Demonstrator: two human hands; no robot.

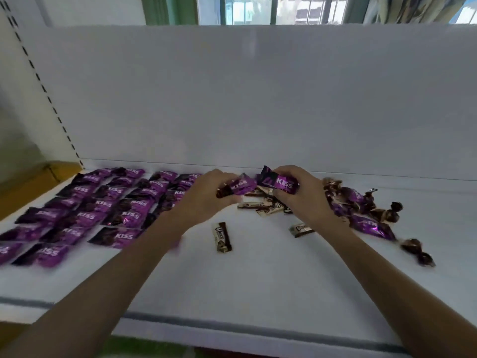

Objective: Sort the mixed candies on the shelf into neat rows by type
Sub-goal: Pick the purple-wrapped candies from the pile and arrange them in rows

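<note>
Both hands are over the white shelf (258, 285), close to its back wall. The left hand (204, 197) has its fingers curled round a purple KISS packet (241, 186). The right hand (304, 197) pinches a second purple packet (280, 180), tilted up just beside the first. Beneath them lies a small heap of brown-and-white bars (263, 205). Purple rows (103, 210) fill the shelf's left side, a mixed pile (361, 205) lies on the right, and 1 loose bar (222, 236) lies nearer the front.
</note>
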